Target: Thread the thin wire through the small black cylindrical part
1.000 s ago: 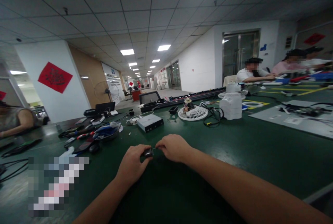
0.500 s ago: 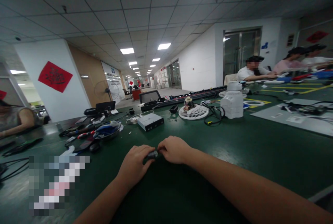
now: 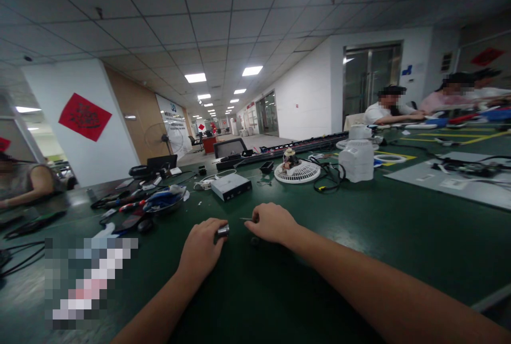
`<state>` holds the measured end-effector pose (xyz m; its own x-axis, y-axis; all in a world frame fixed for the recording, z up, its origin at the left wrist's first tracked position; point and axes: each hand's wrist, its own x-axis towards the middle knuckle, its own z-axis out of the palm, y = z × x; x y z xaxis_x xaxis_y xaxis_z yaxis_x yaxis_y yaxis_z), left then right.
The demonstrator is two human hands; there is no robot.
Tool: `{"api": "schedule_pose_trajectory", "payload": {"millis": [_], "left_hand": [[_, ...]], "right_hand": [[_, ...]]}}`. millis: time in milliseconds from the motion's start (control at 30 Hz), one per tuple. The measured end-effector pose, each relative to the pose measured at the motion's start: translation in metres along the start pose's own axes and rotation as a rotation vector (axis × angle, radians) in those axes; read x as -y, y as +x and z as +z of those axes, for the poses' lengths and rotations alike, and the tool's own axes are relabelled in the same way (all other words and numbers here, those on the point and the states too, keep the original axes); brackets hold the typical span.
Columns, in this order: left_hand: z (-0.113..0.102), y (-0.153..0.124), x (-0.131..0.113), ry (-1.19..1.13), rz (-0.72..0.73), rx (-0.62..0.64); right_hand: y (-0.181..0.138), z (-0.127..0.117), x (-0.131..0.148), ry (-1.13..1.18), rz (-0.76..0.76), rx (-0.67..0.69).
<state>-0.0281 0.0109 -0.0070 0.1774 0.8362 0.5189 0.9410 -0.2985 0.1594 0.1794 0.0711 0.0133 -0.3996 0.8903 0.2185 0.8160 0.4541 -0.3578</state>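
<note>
My left hand (image 3: 202, 245) is closed round a small dark cylindrical part with a shiny metal end (image 3: 222, 231), held just above the green table (image 3: 359, 237). My right hand (image 3: 271, 222) is closed in a pinch on a thin metal pin (image 3: 246, 219) that points left toward the cylinder. A short gap separates the pin's tip from the cylinder's metal end. A small dark piece (image 3: 255, 240) lies on the mat just under my right hand.
A white box (image 3: 230, 187), a white fan grille with a motor (image 3: 297, 170) and a white fan housing (image 3: 356, 162) stand farther back. Tools and cables (image 3: 139, 205) lie at left. Other people sit at far right (image 3: 389, 109) and far left (image 3: 24, 184).
My hands were pressed together at the cylinder half a second ago. They have drawn apart, and the thin pin now shows in my right fingers, clear of the cylinder.
</note>
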Motion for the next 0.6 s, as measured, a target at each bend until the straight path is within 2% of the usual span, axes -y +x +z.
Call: {"api": "schedule_pose_trajectory", "payload": {"millis": [133, 200, 300, 400, 500, 600], "left_hand": [[0.0011, -0.0002, 0.0014, -0.047, -0.088, 0.031], [0.0014, -0.0001, -0.0001, -0.061, -0.105, 0.041], [0.0013, -0.0002, -0.0031, -0.066, -0.113, 0.056], [0.0007, -0.0006, -0.0043, -0.060, -0.102, 0.058], [-0.0003, -0.0009, -0.0042, -0.073, -0.097, 0.060], [-0.0017, -0.0014, -0.0062, -0.143, -0.068, 0.116]], "right_hand": [[0.0000, -0.0037, -0.0006, 0.099, -0.072, 0.194], [-0.0008, -0.0040, 0.0011, 0.116, -0.087, 0.235], [-0.0006, -0.0031, 0.0022, 0.165, -0.074, 0.205], [0.0016, -0.0005, 0.0009, 0.245, -0.083, 0.120], [0.0042, 0.0032, 0.0003, 0.350, -0.129, 0.048], [0.0045, 0.0051, 0.0032, 0.504, -0.189, 0.026]]}}
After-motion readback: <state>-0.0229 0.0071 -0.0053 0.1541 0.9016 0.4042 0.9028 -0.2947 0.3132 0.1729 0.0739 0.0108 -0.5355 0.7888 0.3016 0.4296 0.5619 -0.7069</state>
